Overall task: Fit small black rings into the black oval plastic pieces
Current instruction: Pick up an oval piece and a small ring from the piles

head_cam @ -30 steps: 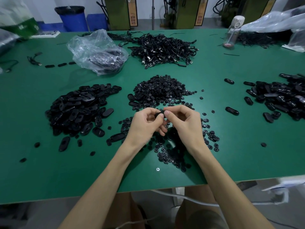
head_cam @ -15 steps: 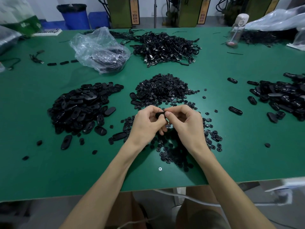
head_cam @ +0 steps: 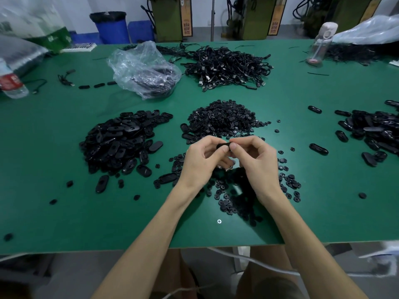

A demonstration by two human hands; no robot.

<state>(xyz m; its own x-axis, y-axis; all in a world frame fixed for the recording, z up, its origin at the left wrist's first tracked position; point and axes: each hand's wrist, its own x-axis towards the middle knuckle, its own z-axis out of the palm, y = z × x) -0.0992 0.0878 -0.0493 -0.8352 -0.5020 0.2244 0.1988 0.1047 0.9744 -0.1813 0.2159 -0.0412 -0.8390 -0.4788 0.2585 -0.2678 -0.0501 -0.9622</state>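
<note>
Both hands are raised just above the green bench (head_cam: 64, 212), near its front edge; the left hand (head_cam: 203, 162) and the right hand (head_cam: 257, 162) meet thumb to thumb; each grip is clamped on the same black oval piece (head_cam: 223, 146), pinched between thumb and forefinger, one at each end; whether a ring sits in it cannot be told. Loose small rings (head_cam: 289, 182) lie scattered on the bench beneath and at four o'clock of the hands. A heap of rings (head_cam: 224, 119) stands at twelve o'clock, just beyond the fingers. A pile of oval pieces (head_cam: 123, 139) lies at nine to ten o'clock; a second oval pile (head_cam: 375, 130) lies at two to three o'clock, well apart. Farther off, a tangle of black cables (head_cam: 228, 67) lies at twelve o'clock; a clear plastic bag (head_cam: 144, 70) sits at eleven o'clock.
</note>
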